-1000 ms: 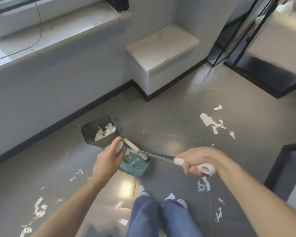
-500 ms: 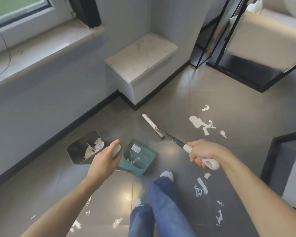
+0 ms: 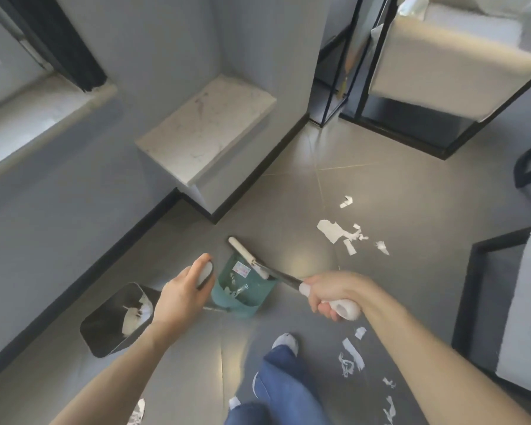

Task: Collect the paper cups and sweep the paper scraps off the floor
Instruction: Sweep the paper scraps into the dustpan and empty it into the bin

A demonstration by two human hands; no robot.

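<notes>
The left hand [image 3: 186, 289] is gripping the white handle of the teal dustpan [image 3: 242, 289], steadying it beside the bin [image 3: 114, 320], while the right hand [image 3: 334, 294] is clasping the broom [image 3: 252, 259] over the pan's mouth, probably because paper scraps [image 3: 344, 233] are lying further out on the floor [image 3: 396, 185].

Single head-worn wide-angle view, looking forward and steeply down from standing height. Both forearms enter from the bottom edge; the floor [image 3: 288, 185] fills the centre, with wall [image 3: 74, 194] at left and furniture at right.
</notes>
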